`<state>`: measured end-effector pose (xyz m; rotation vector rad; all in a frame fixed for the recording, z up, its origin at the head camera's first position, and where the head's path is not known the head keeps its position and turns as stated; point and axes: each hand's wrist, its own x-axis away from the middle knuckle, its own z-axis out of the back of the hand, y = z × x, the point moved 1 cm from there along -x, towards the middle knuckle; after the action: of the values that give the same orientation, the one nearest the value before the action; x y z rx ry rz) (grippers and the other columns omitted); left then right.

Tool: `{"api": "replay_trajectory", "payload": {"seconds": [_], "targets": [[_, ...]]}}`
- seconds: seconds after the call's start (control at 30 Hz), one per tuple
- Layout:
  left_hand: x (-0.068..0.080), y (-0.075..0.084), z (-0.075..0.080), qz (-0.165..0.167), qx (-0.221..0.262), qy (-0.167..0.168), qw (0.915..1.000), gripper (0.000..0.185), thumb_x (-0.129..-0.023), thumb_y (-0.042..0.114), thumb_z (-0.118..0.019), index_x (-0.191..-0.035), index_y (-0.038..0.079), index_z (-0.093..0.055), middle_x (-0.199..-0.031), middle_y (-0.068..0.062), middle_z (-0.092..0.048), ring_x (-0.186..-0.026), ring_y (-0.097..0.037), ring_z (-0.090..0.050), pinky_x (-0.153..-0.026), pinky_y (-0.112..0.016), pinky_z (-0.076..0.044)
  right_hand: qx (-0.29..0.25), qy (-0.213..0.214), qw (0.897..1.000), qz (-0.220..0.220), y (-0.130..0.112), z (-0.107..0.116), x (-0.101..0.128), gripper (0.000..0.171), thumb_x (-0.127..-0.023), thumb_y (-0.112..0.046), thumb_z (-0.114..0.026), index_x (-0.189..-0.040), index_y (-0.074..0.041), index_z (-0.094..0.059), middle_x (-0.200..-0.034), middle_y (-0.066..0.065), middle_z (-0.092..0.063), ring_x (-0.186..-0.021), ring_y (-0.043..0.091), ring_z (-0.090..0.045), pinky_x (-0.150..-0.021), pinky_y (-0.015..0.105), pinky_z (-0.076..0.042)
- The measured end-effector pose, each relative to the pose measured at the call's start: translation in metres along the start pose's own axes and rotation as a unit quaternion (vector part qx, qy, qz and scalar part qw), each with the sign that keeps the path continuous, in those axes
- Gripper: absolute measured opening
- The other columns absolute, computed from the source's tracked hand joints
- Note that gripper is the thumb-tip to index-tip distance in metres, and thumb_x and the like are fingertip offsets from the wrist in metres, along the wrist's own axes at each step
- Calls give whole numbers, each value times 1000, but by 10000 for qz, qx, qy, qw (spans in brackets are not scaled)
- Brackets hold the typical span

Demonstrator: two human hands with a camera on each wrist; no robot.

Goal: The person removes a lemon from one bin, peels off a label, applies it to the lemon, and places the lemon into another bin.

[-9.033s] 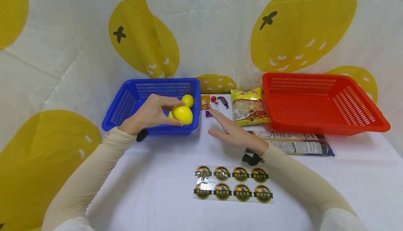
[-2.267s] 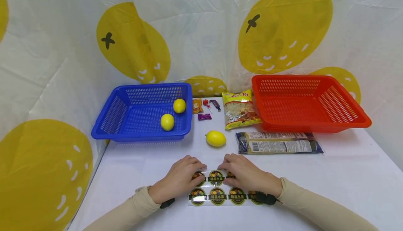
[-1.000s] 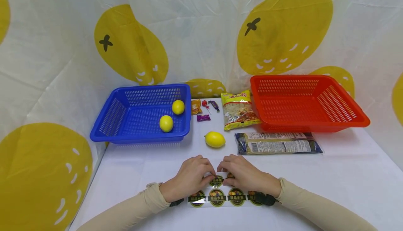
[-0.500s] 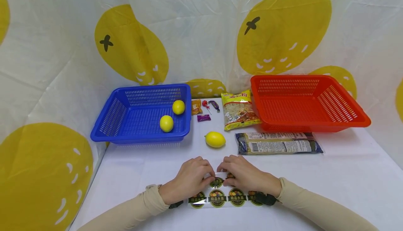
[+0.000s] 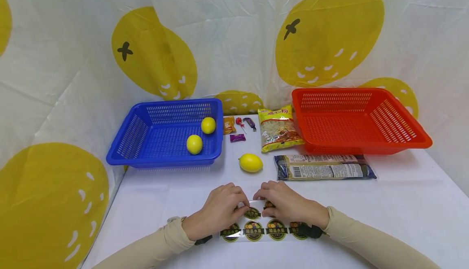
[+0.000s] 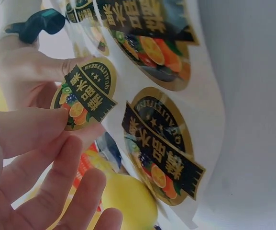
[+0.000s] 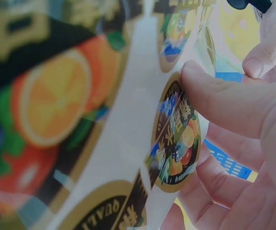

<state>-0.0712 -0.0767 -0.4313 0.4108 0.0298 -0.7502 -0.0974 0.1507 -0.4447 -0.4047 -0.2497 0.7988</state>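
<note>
A clear sticker sheet [image 5: 261, 233] with round fruit labels lies at the table's near edge. Both hands work at its far edge, which is lifted. My left hand [image 5: 244, 208] pinches the rim of one round sticker [image 6: 82, 98] that is partly peeled up. My right hand [image 5: 261, 204] grips the sheet right beside it, its thumb [image 7: 209, 91] lying on the same sticker [image 7: 176, 139] and its fingers underneath. A loose lemon [image 5: 250, 162] lies on the table just beyond the hands.
The blue basket [image 5: 124, 143] at back left holds two lemons [image 5: 194, 144]. The red basket [image 5: 403, 138] stands at back right. Between the baskets lie a noodle pack [image 5: 280, 128] and small candies [image 5: 237, 137]. A dark packet [image 5: 324, 167] lies in front of the red basket.
Since 9 s ago the left hand's lemon has come to lie on the table and both hands have moved to the sticker sheet. In the last second they have barely shifted.
</note>
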Motion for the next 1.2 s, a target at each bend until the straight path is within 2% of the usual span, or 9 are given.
{"api": "replay_trajectory", "payload": {"seconds": [0.27, 0.7, 0.97, 1.2], "targets": [[-1, 3, 4, 98, 99, -99, 9999, 4, -93, 29, -76, -92, 26, -78, -90, 13, -73, -79, -2, -55, -65, -14, -41, 5, 16, 10000, 42, 0, 0, 1, 37, -84, -29, -85, -117, -18, -74, -100, -8, -66, -91, 4, -53, -79, 28, -41], [-1, 4, 10, 41, 50, -55, 10000, 8, -95, 31, -74, -92, 25, -78, -92, 11, -74, -81, -4, -57, -66, -16, -43, 43, 28, 10000, 39, 0, 0, 1, 37, -84, -30, -85, -117, -18, -74, -101, -8, -67, -91, 4, -52, -79, 28, -41], [-2, 2, 13, 191, 44, -58, 9998, 8, -95, 30, -74, -92, 23, -76, -94, 10, -73, -82, -5, -58, -67, -17, -45, 104, -4, 9999, 122, 1, 1, 0, 39, -84, -30, -85, -119, -18, -74, -102, -7, -66, -91, 4, -52, -79, 28, -42], [-3, -2, 15, 316, 28, 7, 9995, 10, -95, 30, -74, -93, 21, -76, -95, 8, -74, -83, -7, -59, -67, -18, -46, 133, -153, 9998, 1, 3, 10, 1, 39, -86, -34, -83, -120, -19, -73, -104, -6, -66, -89, 4, -52, -81, 30, -44]]}}
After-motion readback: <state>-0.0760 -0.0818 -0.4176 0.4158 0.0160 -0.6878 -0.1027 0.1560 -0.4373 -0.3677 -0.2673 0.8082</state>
